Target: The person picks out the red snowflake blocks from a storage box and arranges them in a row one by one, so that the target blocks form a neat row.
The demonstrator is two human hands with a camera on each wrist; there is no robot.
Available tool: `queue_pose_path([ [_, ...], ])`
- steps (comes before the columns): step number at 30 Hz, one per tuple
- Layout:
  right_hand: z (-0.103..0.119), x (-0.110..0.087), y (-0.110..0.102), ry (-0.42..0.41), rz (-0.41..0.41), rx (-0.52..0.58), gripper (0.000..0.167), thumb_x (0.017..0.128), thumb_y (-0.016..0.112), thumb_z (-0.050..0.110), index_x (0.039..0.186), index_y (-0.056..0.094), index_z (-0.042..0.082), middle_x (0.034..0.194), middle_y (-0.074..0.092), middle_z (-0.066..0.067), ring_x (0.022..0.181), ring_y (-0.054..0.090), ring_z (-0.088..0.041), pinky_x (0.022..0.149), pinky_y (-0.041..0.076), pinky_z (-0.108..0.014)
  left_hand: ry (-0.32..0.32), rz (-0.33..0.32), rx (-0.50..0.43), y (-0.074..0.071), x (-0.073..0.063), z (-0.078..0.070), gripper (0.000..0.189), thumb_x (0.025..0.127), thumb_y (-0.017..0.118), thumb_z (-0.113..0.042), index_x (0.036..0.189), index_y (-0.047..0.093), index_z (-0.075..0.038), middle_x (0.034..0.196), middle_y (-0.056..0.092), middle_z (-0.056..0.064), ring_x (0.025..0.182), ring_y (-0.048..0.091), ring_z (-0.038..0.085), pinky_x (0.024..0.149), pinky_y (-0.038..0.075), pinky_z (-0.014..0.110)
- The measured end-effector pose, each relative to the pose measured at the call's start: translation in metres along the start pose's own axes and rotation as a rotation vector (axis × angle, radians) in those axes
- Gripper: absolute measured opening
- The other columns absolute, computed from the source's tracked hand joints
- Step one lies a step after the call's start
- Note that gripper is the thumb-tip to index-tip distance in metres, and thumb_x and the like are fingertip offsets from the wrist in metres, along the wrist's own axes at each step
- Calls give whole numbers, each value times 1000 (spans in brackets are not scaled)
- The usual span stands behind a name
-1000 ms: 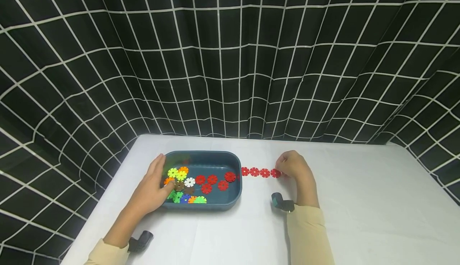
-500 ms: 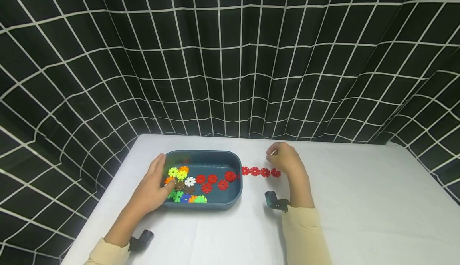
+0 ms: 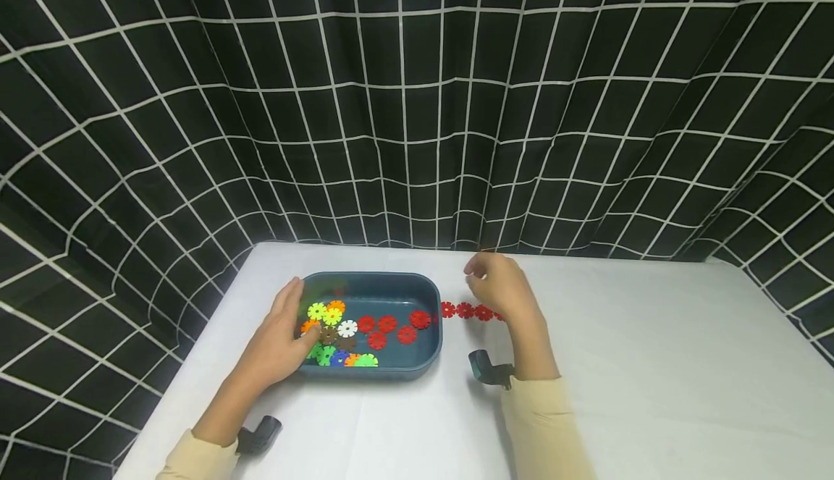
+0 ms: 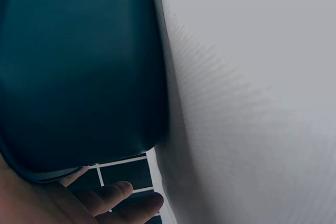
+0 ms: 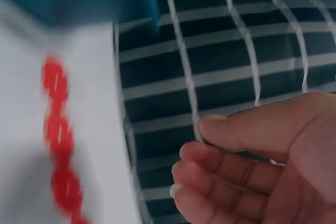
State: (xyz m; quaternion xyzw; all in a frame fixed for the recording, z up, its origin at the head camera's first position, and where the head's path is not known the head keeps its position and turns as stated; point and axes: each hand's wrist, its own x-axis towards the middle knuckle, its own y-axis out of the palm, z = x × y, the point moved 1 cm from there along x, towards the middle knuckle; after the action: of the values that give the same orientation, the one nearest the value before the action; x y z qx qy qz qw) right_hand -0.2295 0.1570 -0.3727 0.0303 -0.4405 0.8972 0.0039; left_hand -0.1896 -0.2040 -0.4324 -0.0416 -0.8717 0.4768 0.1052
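Observation:
A dark teal plastic tub (image 3: 384,290) stands on the white table, holding several notched snowflake discs. My left hand (image 3: 276,342) holds its left end, thumb over the rim and fingers along the outside wall; in the left wrist view the fingers (image 4: 105,199) reach past the tub's corner. Right of the tub, red snowflake discs (image 3: 465,310) form a straight row, its far end partly behind my right arm. Above that row my right hand (image 3: 500,288) is in the air, fingers loosely bent, nothing between thumb and fingertips in the right wrist view.
Inside the tub, red discs (image 3: 387,323) lie toward the right. Yellow, orange, white, brown, green and blue ones cluster at the left, near my thumb. A black curtain (image 3: 417,118) with white grid lines hangs behind the table (image 3: 651,342).
My right hand has left the right end of the red row and moved left and up over it, toward the tub. The left hand stays on the tub.

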Motion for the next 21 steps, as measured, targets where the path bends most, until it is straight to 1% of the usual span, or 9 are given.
queue_pose_path([
  [2,-15,1,-5,77,12,-27,20,89,65,6,106,73,0,102,69,-18,92,63,-35,79,55,-51,2,1,-1,1,0,-1,83,92,61,-20,158,17,3,164,15,20,143,28,46,106,31,69],
  [3,-24,1,-6,120,31,-32,20,89,65,6,106,72,-1,102,68,-18,91,63,-34,79,55,-51,3,-1,0,1,1,-1,83,91,61,-20,158,17,3,164,15,20,143,28,46,106,31,68],
  [6,-46,3,-8,208,120,-28,19,89,66,8,105,72,-1,96,67,-17,84,62,-31,74,55,-47,-2,-6,2,0,0,-2,83,91,61,-19,157,18,3,163,15,20,143,28,47,106,31,68],
  [8,-57,4,-5,241,173,-6,18,88,67,8,103,72,0,90,66,-14,79,61,-28,71,54,-43,-5,-6,0,-1,0,-2,83,91,61,-19,157,18,3,163,15,20,143,28,47,106,31,68],
  [10,-64,5,-2,261,204,12,17,87,68,8,101,71,0,85,66,-12,74,61,-27,67,54,-39,-7,-2,-6,0,0,-2,82,91,61,-19,157,18,3,164,15,20,144,28,47,106,31,69],
  [13,-67,5,3,287,213,30,15,83,71,4,97,71,0,79,65,-11,69,61,-25,63,53,-36,-9,2,-7,-1,0,-2,83,91,61,-19,158,17,3,164,15,20,144,27,47,106,31,68],
  [17,-68,6,5,303,214,33,15,79,74,0,93,69,1,77,63,-11,68,60,-24,60,52,-34,-13,0,-4,-1,0,-1,83,91,61,-19,157,17,3,164,15,20,143,28,47,106,31,69],
  [21,-69,5,5,316,220,35,13,79,74,0,91,69,1,78,63,-11,69,61,-25,61,53,-34,-6,-3,0,0,-1,-1,83,91,61,-19,157,18,4,163,15,21,144,28,47,106,31,68],
])
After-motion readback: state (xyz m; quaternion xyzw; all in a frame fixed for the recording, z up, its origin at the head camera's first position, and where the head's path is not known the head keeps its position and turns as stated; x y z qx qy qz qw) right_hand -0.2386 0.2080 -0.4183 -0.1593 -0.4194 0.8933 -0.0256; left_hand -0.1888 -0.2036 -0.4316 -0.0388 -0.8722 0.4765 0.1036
